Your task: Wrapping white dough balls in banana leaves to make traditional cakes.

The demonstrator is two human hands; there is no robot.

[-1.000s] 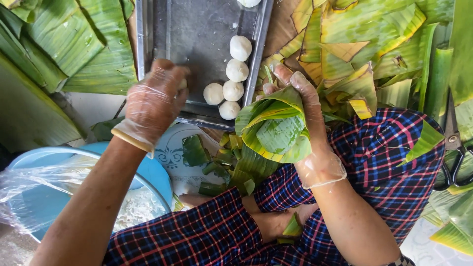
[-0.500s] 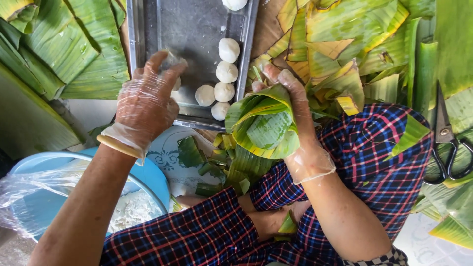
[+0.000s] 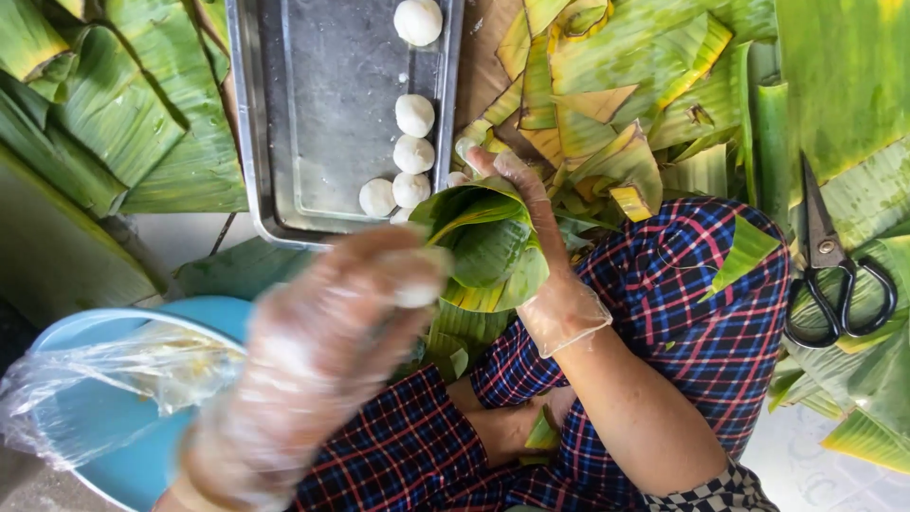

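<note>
The right hand (image 3: pixel 536 256), in a thin clear glove, was curled around a folded banana leaf cone (image 3: pixel 488 248), fingers behind it and thumb at its rim, holding the open green pocket just below the picture's centre. The left hand (image 3: pixel 318 356), also gloved, was blurred with motion at about seven o'clock from the cone. It seemed to pinch something small and white at its fingertips, right beside the cone's left edge, but the blur made it impossible to tell how firmly the fingers were closed. Half a second before, that hand had been up at the metal tray (image 3: pixel 332 114), fingers spread over the white dough balls (image 3: pixel 408 161); since then it had dropped back toward the lap, while the right hand and cone had kept much the same pose.

The tray lay at eleven o'clock from the cone, with balls lined along its right side. Banana leaves (image 3: pixel 626 95) were heaped from twelve to two o'clock and more at ten. Black scissors (image 3: pixel 834 270) rested at three o'clock on leaves. A blue basin (image 3: pixel 114 417) lined with clear plastic sat at eight o'clock. Checked trousers (image 3: pixel 701 322) covered the crossed legs below.
</note>
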